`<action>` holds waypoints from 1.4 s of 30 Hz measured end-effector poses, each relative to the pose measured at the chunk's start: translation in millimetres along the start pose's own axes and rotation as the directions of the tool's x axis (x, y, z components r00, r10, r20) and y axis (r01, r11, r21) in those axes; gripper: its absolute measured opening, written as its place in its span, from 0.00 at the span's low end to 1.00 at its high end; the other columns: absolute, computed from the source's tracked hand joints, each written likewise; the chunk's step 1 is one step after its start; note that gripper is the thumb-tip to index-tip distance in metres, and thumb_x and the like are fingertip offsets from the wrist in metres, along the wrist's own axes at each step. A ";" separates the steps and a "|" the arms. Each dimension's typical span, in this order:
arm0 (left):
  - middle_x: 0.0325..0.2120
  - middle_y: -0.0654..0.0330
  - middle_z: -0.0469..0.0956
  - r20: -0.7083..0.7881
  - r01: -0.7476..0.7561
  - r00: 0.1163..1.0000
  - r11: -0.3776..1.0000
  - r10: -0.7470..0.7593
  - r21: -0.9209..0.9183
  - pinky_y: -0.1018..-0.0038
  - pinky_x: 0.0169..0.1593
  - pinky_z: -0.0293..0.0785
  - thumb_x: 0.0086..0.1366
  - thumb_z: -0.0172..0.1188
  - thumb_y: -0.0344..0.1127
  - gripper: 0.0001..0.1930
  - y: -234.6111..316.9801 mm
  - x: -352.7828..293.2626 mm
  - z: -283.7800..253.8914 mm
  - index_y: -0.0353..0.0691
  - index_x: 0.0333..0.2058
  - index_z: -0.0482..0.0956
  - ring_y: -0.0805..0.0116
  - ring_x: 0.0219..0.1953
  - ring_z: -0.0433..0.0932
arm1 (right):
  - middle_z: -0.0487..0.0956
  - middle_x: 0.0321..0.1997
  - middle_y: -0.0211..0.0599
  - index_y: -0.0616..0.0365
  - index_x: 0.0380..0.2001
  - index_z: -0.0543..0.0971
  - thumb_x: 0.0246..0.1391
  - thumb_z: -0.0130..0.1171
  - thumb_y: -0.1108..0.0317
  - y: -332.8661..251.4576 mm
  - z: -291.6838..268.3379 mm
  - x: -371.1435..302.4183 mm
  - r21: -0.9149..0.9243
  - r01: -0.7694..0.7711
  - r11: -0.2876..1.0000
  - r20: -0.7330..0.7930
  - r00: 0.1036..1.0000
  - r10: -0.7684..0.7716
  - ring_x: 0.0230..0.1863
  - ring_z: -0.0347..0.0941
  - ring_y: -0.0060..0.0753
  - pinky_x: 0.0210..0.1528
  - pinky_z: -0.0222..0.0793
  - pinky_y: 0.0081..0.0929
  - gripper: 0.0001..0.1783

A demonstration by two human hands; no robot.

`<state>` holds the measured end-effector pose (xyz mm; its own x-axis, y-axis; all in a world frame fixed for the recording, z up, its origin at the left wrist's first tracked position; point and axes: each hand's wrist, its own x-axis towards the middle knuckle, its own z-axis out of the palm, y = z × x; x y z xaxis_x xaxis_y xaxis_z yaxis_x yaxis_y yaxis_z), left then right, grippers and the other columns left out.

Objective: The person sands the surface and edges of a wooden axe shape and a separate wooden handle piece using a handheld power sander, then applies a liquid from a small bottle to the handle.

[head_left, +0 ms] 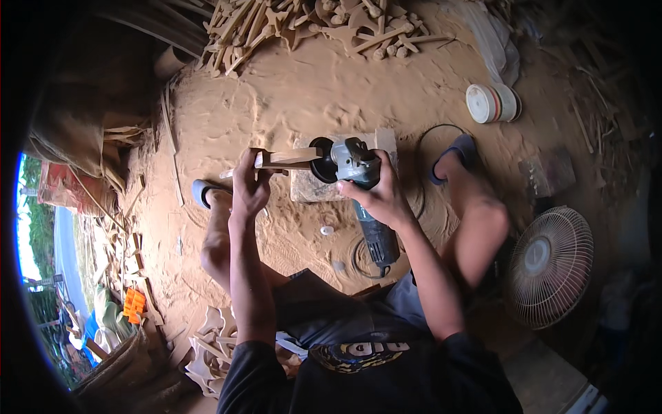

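My left hand point(251, 181) is closed round a pale wooden piece point(293, 159), which reaches right to the black round disc point(322, 161) of an angle grinder. The disc and the end of the wood touch or nearly touch; I cannot tell which. Wrapped round the grinder's grey head is my right hand point(380, 192). The angle grinder point(374, 231) has a dark teal and black body that points down toward my lap, with its cord at the lower end. Beneath both hands lies a pale, dusty block point(307, 188) on the ground.
Sawdust covers the floor point(227, 103). Cut wooden pieces point(331, 27) are heaped at the far side, with more point(210, 348) by my left thigh. A white tub point(493, 103) lies far right; a round fan point(552, 265) stands near right. The grinder's cord point(422, 148) loops beside my right foot.
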<state>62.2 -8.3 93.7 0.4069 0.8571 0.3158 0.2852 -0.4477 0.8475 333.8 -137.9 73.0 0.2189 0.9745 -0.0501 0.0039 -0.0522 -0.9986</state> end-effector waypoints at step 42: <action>0.24 0.53 0.83 -0.350 0.046 0.928 0.889 0.132 0.456 0.62 0.36 0.76 0.50 0.76 0.40 0.22 17.7 29.4 24.6 0.41 0.37 0.73 0.50 0.30 0.83 | 0.80 0.55 0.59 0.65 0.72 0.57 0.50 0.75 0.49 110.5 -47.7 -17.0 -0.414 -0.195 0.889 -0.229 0.968 0.106 0.56 0.80 0.58 0.58 0.75 0.48 0.57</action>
<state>100.6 2.7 107.5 0.1115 0.8251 0.5538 0.6677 -0.4750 0.5732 377.0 -170.7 -35.8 0.4352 0.8877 -0.1503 0.3651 -0.3266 -0.8718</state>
